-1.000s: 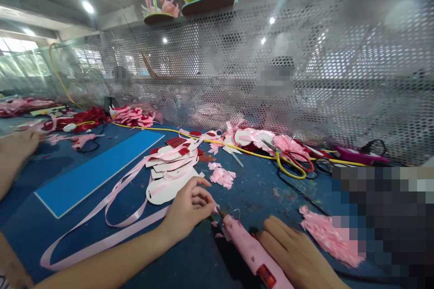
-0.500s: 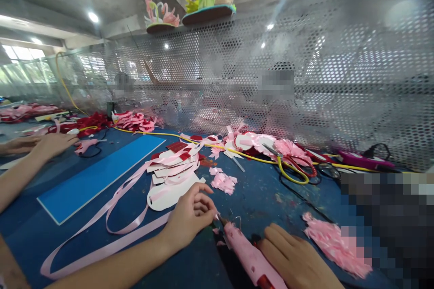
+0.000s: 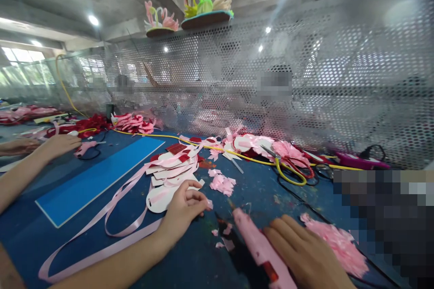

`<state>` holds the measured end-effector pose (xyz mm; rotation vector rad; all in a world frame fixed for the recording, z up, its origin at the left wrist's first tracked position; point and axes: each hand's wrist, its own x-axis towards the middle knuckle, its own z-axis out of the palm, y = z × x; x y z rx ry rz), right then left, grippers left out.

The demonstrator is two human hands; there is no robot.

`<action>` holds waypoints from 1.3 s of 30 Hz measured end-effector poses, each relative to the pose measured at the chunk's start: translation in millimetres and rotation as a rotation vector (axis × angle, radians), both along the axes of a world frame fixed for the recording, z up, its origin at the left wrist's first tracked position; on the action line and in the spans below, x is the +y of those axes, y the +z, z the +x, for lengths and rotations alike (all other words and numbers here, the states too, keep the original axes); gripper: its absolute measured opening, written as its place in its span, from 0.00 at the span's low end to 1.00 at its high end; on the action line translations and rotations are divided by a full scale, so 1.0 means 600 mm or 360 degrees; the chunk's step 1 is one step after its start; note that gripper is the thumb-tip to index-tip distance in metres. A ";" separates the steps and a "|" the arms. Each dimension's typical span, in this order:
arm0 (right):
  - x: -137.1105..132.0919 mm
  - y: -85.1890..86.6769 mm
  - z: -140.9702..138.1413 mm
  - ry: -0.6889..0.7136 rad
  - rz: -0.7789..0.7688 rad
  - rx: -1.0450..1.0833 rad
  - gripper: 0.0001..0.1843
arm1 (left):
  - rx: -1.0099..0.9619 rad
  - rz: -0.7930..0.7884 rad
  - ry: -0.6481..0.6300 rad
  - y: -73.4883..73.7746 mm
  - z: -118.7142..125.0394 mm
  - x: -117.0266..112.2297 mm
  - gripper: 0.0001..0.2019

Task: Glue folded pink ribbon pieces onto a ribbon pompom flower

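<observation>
My left hand (image 3: 185,210) rests on the blue table with fingers curled, pinching a small pink ribbon piece (image 3: 209,204) at its fingertips. It sits just in front of a stack of white card shapes with pink ribbon (image 3: 171,167). My right hand (image 3: 305,255) is wrapped over the body of a pink hot glue gun (image 3: 257,246), whose nozzle points up-left, a short gap from the left fingertips. Small pink scraps (image 3: 222,237) lie between the hands.
A long pink ribbon (image 3: 101,230) loops across the table left of my arm. A blue sheet (image 3: 98,174) lies at left. Yellow-handled scissors (image 3: 288,169), pink ribbon clusters (image 3: 335,244) and a yellow cable lie nearby. Another person's hands (image 3: 50,144) work at far left. A perforated screen (image 3: 305,76) backs the table.
My left hand has drawn back to the left, away from the glue gun nozzle, with the pink piece. The glue gun and right hand have shifted slightly right.
</observation>
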<state>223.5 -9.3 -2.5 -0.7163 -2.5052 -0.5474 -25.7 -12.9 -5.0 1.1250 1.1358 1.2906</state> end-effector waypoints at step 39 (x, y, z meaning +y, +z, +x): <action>-0.037 0.002 -0.072 0.0336 -0.0762 0.0688 0.07 | 0.0100 0.0012 -0.0470 0.012 0.039 -0.060 0.17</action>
